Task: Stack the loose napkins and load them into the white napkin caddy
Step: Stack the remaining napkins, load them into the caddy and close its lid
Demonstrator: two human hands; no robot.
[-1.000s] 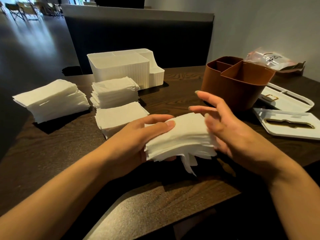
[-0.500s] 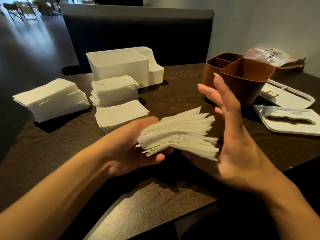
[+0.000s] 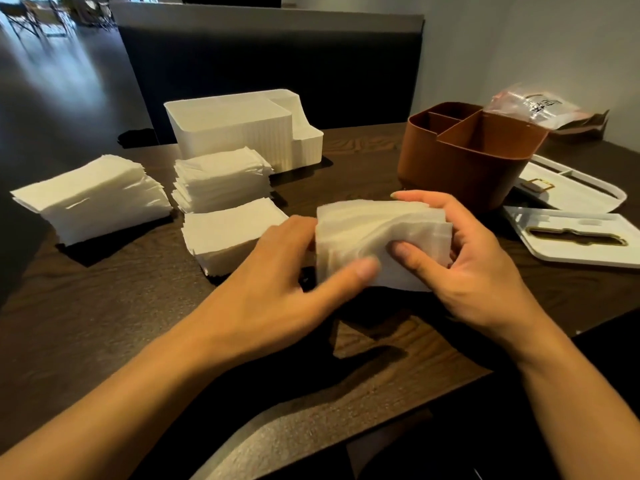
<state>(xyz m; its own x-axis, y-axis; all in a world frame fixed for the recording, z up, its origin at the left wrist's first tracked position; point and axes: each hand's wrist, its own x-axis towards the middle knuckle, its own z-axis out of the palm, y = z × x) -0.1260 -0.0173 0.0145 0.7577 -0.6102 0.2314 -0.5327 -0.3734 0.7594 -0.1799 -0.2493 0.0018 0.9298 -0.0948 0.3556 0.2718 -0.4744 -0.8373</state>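
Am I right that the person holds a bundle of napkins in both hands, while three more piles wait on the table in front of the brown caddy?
Not quite. In the head view both hands, left hand and right hand, do hold the napkin bundle, and three piles do wait on the table. But they lie in front of the white caddy; the brown caddy stands off to the right.

Three napkin stacks (image 3: 221, 202) on table (image 3: 104, 299), frame left-centre. Napkin caddy (image 3: 242, 129) behind them. Divided bin (image 3: 471, 150) upper right; two lids (image 3: 571, 216) at right edge. Held bundle (image 3: 377, 237) centre.
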